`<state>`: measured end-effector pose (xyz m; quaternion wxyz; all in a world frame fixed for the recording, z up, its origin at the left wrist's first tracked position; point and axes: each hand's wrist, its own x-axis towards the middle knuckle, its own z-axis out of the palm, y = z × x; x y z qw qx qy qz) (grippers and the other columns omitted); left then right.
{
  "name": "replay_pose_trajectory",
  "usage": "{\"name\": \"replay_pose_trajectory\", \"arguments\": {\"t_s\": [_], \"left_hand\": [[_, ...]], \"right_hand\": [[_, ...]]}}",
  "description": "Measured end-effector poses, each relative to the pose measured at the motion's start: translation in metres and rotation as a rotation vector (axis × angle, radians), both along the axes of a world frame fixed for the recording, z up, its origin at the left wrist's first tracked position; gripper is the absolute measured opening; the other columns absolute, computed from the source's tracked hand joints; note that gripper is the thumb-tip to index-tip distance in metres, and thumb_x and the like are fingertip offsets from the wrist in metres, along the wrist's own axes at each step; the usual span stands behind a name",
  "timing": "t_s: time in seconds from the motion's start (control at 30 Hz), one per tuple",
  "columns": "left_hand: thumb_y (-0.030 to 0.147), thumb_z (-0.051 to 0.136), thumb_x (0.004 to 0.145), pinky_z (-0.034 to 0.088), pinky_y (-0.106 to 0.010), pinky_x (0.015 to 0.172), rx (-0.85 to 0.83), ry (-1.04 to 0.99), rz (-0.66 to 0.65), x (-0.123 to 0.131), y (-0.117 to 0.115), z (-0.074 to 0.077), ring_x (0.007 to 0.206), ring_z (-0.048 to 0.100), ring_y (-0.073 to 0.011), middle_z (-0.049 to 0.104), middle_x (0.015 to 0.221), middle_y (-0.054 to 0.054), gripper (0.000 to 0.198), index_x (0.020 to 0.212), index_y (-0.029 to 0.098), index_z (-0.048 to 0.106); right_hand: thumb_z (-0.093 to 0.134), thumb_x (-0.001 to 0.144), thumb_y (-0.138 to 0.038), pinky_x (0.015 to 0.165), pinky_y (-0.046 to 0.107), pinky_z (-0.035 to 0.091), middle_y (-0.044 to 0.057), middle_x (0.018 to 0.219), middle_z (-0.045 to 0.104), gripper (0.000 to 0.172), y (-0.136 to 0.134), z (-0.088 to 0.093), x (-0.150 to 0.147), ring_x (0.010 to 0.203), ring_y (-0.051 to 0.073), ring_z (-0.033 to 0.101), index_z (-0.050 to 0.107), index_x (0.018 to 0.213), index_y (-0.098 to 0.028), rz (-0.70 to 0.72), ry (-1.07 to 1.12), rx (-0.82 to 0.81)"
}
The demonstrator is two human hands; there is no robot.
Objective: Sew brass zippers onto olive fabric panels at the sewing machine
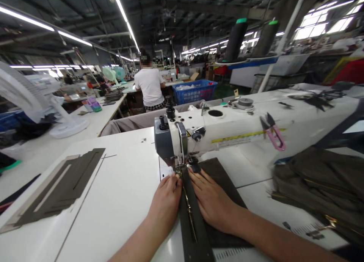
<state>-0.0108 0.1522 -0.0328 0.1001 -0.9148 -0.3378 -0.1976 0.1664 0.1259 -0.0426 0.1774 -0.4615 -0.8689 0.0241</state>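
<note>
Under the presser foot (179, 170) of a white sewing machine (241, 121) runs a dark olive fabric strip (196, 248) with a gold-toothed zipper (188, 209) along it. My left hand (165, 199) is closed, thumb and fingers pinching the strip's left edge just in front of the foot. Flat on the fabric to the right lies my right hand (212, 201), its fingers stretched toward the foot. Beneath that hand is a wider dark olive fabric panel (217, 174), partly covered by the hand and forearm. The needle tip is too small to make out.
Cut fabric pieces (82, 174) lie stacked on the table's left. Pink thread snips (273, 133) rest on the machine arm. A heap of olive fabric (315, 178) with zippers lies right. Behind are a white fan (68, 121), a blue basket (193, 92) and a person (149, 85) facing away.
</note>
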Motion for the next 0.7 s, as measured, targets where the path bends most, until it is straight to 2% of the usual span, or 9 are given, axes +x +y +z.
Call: {"name": "replay_pose_trajectory", "arguments": {"t_s": [0.23,0.5,0.63,0.7], "left_hand": [[0.009,0.042,0.087,0.051,-0.039,0.084,-0.011,-0.012,0.008,0.001,0.005,-0.003,0.096,0.055,-0.0243,0.057,0.100,-0.014,0.021,0.102,0.008,0.056],[0.010,0.048,0.084,0.052,-0.037,0.077,-0.097,-0.069,0.049,-0.001,0.020,0.001,0.085,0.056,-0.0214,0.058,0.090,-0.010,0.016,0.091,0.013,0.062],[0.008,0.050,0.080,0.050,-0.039,0.083,-0.151,-0.036,0.021,-0.009,0.003,0.003,0.094,0.056,-0.0233,0.059,0.102,-0.012,0.027,0.104,0.014,0.059],[0.008,0.052,0.077,0.048,-0.041,0.088,-0.160,-0.019,0.001,-0.013,-0.010,0.002,0.101,0.054,-0.0253,0.058,0.111,-0.013,0.033,0.110,0.013,0.057]], "right_hand": [[0.038,0.085,-0.017,0.107,0.048,0.021,0.013,0.137,0.038,0.051,0.005,-0.003,-0.001,0.131,0.024,0.025,0.035,0.135,-0.012,0.028,-0.003,0.014],[0.039,0.085,-0.016,0.106,0.047,0.024,0.013,0.130,0.048,0.044,0.024,0.005,0.001,0.126,0.024,0.035,0.043,0.130,-0.015,0.063,0.116,0.042],[0.049,0.081,-0.023,0.103,0.047,0.030,0.015,0.128,0.047,0.044,-0.003,0.009,0.005,0.122,0.025,0.039,0.048,0.124,-0.014,0.116,0.123,0.089],[0.056,0.078,-0.031,0.100,0.044,0.034,0.014,0.117,0.056,0.037,-0.025,0.005,0.004,0.112,0.025,0.047,0.057,0.111,-0.014,0.185,0.154,0.191]]}}
